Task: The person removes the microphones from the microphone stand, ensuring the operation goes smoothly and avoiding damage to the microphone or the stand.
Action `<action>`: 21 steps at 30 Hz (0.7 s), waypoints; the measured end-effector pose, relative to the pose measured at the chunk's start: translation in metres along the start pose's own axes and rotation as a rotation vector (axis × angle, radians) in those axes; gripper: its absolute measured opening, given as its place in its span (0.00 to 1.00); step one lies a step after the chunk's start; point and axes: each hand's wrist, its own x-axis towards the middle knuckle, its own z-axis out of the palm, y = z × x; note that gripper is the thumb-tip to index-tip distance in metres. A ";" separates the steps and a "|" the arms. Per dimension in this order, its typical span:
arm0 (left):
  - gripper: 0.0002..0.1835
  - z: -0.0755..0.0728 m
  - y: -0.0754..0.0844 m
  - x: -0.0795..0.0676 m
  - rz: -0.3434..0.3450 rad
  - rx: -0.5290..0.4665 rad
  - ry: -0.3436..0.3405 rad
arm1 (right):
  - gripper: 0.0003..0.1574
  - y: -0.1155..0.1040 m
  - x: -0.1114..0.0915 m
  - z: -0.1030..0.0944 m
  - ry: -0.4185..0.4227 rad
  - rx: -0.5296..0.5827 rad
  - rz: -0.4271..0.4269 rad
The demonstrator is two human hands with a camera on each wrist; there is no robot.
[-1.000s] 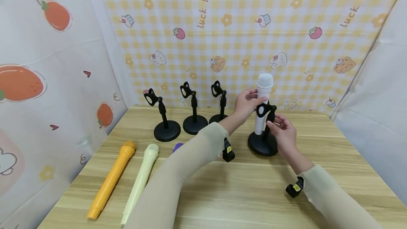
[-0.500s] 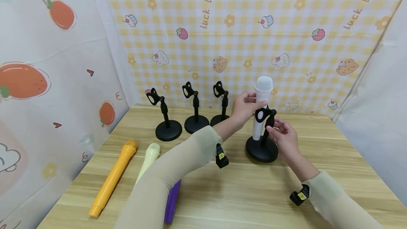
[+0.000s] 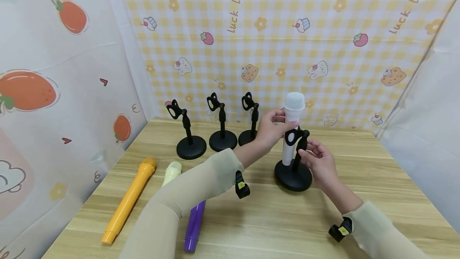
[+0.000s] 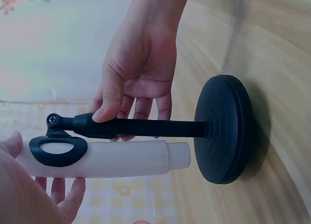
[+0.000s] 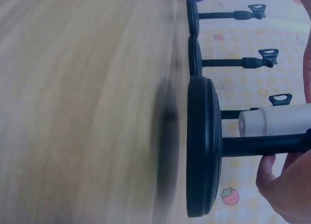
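A white microphone (image 3: 289,153) sits upright in the clip of a black microphone stand (image 3: 292,177). My left hand (image 3: 271,129) holds the microphone below its head, with the thumb on the near side. In the left wrist view the clip (image 4: 58,151) wraps the white body, whose lower end is apart from the round base (image 4: 223,129). My right hand (image 3: 320,161) grips the stand's pole, its thumb across the upper sleeve and its fingers behind. A shadow shows beside the base in the right wrist view; whether the base touches the table I cannot tell.
Several more black stands line the back: a left one (image 3: 187,131), a middle one (image 3: 222,125) and one (image 3: 251,119) partly behind my left hand. An orange microphone (image 3: 129,201), a pale-yellow microphone (image 3: 172,171) and a purple microphone (image 3: 195,225) lie on the wooden table (image 3: 273,227), partly under my left sleeve.
Both hands have brought the stand and white microphone closer to me and slightly left. My left forearm has shifted left, uncovering the purple microphone's lower end and covering more of the pale-yellow one.
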 end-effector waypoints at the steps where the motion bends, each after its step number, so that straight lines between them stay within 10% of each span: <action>1: 0.20 -0.001 0.000 -0.002 0.001 0.002 -0.001 | 0.16 0.000 -0.001 0.000 -0.004 -0.001 0.004; 21: 0.19 -0.010 -0.002 -0.029 0.032 0.003 -0.027 | 0.19 0.006 -0.020 -0.001 -0.064 0.018 0.032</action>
